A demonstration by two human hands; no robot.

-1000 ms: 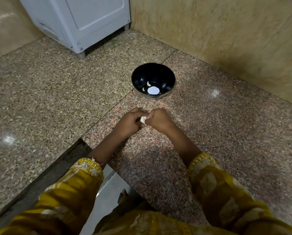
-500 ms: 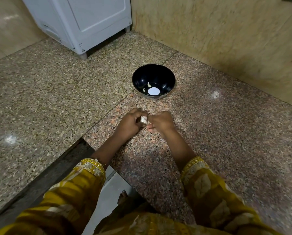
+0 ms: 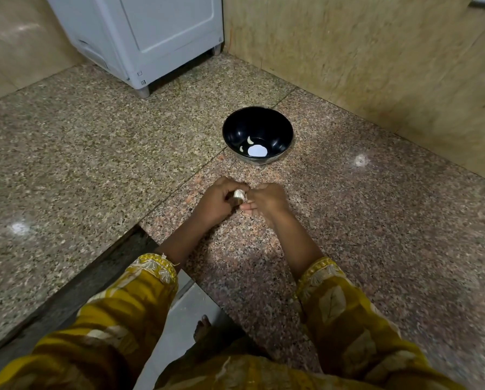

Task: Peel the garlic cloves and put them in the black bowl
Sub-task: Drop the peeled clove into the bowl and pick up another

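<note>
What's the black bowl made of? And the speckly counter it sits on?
The bowl looks shiny black with sharp light spots inside: glazed ceramic or hard plastic, can't tell which. The counter looks like polished granite: speckled grains, glossy reflections.

A papery white garlic clove (image 3: 238,195) is held just in front of a glossy black round bowl (image 3: 280,128).
The clove, its dry skin seemingly still on, is pinched between the left hand (image 3: 216,202) and the right hand (image 3: 268,199), near the bowl but apart from it. The bowl stands upright, and two small curved peeled cloves (image 3: 250,140) lie low on its left inner wall.
</note>
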